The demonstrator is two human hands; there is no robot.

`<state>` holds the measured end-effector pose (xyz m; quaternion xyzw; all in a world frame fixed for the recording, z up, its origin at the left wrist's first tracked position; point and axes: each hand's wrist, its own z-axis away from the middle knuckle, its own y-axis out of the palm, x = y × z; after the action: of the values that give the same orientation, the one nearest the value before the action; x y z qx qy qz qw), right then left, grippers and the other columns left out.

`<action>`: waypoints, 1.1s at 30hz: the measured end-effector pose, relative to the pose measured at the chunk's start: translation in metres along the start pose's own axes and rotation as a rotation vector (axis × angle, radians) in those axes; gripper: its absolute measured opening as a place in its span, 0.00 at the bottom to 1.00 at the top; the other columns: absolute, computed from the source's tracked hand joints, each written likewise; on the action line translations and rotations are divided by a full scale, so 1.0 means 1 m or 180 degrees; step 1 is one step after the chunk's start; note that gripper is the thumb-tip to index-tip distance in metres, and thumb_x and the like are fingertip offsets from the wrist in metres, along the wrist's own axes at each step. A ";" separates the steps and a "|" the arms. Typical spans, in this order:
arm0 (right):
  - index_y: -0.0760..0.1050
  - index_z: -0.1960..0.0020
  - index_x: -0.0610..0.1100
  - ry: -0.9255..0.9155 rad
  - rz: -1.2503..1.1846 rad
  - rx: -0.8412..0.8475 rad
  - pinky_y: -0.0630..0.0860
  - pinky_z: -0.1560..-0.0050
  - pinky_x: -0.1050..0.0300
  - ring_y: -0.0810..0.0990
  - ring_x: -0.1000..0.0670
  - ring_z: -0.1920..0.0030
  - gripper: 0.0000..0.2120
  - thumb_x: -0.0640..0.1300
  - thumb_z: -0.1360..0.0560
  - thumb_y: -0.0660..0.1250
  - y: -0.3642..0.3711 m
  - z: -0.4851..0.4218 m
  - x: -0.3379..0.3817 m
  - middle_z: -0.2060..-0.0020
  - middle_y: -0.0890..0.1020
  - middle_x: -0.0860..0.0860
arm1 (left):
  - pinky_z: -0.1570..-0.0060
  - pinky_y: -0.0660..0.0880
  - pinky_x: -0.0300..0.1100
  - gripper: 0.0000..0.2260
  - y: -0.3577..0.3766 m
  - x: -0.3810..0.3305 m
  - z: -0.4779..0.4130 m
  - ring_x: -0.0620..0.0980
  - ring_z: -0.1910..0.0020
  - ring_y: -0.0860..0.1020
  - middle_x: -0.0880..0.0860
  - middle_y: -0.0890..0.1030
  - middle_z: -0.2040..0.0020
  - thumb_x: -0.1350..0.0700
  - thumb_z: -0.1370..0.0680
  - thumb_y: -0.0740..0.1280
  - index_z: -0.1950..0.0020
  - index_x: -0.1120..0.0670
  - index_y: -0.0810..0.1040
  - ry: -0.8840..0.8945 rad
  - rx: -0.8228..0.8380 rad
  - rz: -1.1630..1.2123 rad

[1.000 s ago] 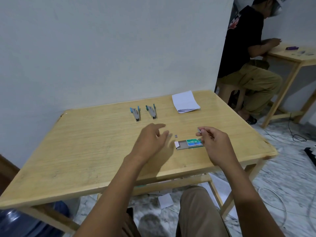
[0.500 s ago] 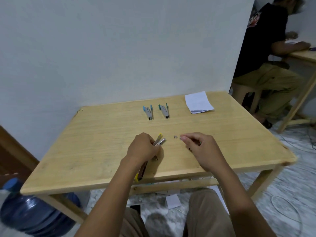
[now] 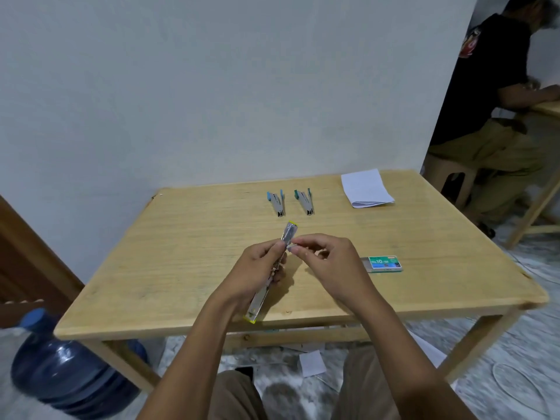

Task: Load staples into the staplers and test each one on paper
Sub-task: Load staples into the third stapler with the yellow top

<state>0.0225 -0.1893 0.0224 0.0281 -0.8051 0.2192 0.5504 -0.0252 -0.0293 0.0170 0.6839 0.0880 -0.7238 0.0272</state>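
The left hand's (image 3: 260, 268) grip is curled round the middle of a yellow stapler (image 3: 289, 234), which is swung open into one long, narrow bar of bright metal with a yellow plastic tip at each end. It is held above the tabletop (image 3: 181, 253), slanting from the near edge up and away. The right hand's (image 3: 330, 265) grip is a fine pinch of thumb and forefinger on a staple strip (image 3: 291, 247), a small pale-grey sliver, right against the stapler's upper metal channel; whether it has entered the channel cannot be told.

Just to the right of the right hand lies the staple box (image 3: 385, 263), a flat green card box with its grey inner tray slid partly out to the left. At the far side lie two closed staplers side by side, both silvery metal, the blue stapler (image 3: 277, 203) to the left of the teal stapler (image 3: 304, 201). Further right sits a folded white paper (image 3: 365, 187), smooth and rectangular. The tabletop is pale, straight-grained wood with rounded corners.

On the mottled stone floor stand a blue translucent water bottle (image 3: 66, 368) at the left and a white paper scrap (image 3: 312, 363) under the table. A second person (image 3: 491, 101) sits at another table, far right.
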 end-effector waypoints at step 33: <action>0.84 0.47 0.55 -0.0007 0.0615 0.0050 0.75 0.53 0.55 0.77 0.52 0.55 0.07 0.49 0.24 0.70 0.023 -0.003 0.004 0.56 0.78 0.59 | 0.77 0.63 0.37 0.13 0.001 -0.001 0.010 0.47 0.74 0.67 0.56 0.72 0.61 0.61 0.16 0.56 0.41 0.65 0.78 -0.0513 0.0218 0.1578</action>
<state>0.0163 -0.1667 0.0198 -0.0451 -0.8029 0.2776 0.5256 -0.0348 -0.0322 0.0186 0.6252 -0.1094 -0.7497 0.1875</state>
